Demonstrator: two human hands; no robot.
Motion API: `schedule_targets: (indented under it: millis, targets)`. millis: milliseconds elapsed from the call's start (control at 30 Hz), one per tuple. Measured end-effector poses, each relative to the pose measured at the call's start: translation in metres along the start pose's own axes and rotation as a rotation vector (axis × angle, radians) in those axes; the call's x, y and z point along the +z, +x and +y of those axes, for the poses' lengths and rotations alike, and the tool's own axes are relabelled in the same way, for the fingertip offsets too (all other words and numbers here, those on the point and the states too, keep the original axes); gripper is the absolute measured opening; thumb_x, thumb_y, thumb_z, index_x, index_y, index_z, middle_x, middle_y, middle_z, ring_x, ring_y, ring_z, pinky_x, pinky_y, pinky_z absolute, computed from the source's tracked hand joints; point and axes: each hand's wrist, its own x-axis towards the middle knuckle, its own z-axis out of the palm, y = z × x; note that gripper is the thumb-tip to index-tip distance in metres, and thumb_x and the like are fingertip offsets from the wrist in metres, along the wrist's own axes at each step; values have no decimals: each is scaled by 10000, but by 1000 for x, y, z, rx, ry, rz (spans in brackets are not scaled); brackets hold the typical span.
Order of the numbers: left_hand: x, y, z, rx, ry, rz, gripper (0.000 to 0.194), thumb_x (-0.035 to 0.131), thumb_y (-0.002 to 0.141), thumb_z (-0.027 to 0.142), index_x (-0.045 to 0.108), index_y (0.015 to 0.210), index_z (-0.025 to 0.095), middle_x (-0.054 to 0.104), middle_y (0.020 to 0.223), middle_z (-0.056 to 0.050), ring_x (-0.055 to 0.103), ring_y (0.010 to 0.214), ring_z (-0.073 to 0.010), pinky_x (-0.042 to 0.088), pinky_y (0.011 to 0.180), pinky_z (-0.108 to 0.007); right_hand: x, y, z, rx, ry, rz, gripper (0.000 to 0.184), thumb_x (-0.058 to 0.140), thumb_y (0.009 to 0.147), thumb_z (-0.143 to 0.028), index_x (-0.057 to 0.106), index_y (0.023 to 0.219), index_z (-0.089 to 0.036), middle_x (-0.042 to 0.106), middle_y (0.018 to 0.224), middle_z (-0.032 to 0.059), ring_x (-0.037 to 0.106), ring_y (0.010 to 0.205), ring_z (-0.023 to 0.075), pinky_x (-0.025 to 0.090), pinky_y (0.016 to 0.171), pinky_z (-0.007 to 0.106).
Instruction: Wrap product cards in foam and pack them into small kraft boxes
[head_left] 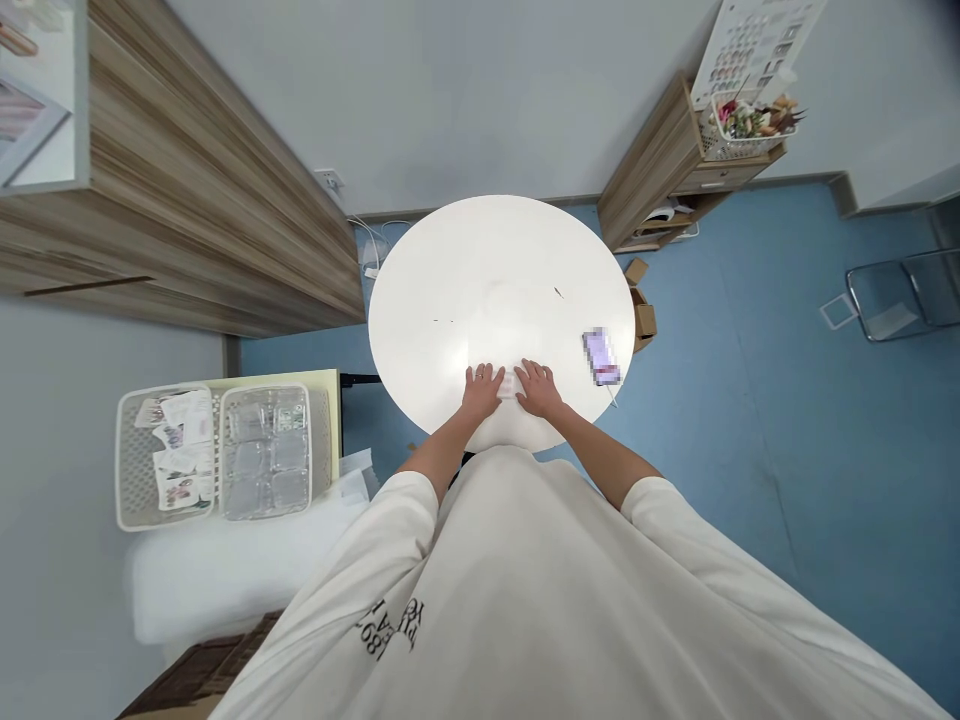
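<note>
My left hand (pixel 482 390) lies palm down near the front edge of the round white table (pixel 495 245), its fingers spread; a ring shows on one finger. Just to its right, my right hand (pixel 538 388) rests flat in the same way, fingers apart. Between the two sits a small, pale pinkish-white flat thing (pixel 506 386); it is too faint to name, and the fingers come close to its sides. Whether they touch it I cannot tell.
A blurred purple rectangular thing (pixel 601 357) lies at the table's right side. A small dark sliver (pixel 559 292) is farther back. To the left stand white baskets (pixel 225 450) of cards and clear boxes. Wooden cabinets (pixel 247 190) flank the table; an open cardboard box (pixel 643 318) is on the floor.
</note>
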Motion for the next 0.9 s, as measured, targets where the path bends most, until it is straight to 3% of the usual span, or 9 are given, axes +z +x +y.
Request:
schedule_targets:
  millis: [267, 467, 700, 833, 900]
  targets:
    - [2, -40, 4, 57, -67, -36, 731, 613, 853, 274, 341, 1524, 170, 478, 1449, -205, 408, 1383, -364, 169, 1200, -553, 18, -18, -15, -198, 78, -56, 665, 531, 926, -284, 376, 1567, -199, 387, 1609, 124, 253, 1511, 318, 143, 1214, 516]
    - [-1, -42, -1, 64, -94, -52, 508, 618, 858, 313, 504, 1338, 193, 576, 1326, -151, 488, 1305, -310, 184, 1193, -530, 19, -15, -13, -211, 69, -69, 658, 549, 912, -306, 409, 1543, -184, 439, 1565, 142, 304, 1478, 315, 165, 1203, 493]
    - [-14, -24, -5, 26, -119, -124, 377, 368, 996, 383, 574, 1254, 201, 647, 1283, -116, 598, 1204, -255, 175, 1207, -521, 7, -21, -11, -54, 67, 14, 724, 474, 966, -466, 285, 1603, -178, 254, 1666, 153, 214, 1523, 317, 133, 1210, 488]
    - [-26, -7, -9, -2, -125, -173, 405, 278, 1027, 352, 577, 1232, 173, 676, 1212, -128, 645, 1115, -250, 289, 1139, -496, 3, -32, -5, 68, 88, 67, 722, 410, 990, -471, 213, 1621, -179, 254, 1665, 151, 247, 1507, 305, 186, 1196, 465]
    - [-30, 0, -10, -4, -118, -144, 401, 274, 1031, 337, 555, 1264, 171, 676, 1184, -134, 653, 1092, -259, 340, 1091, -472, 2, -37, -2, 98, 82, 79, 697, 388, 998, -434, 210, 1619, -174, 255, 1664, 150, 259, 1499, 302, 193, 1195, 461]
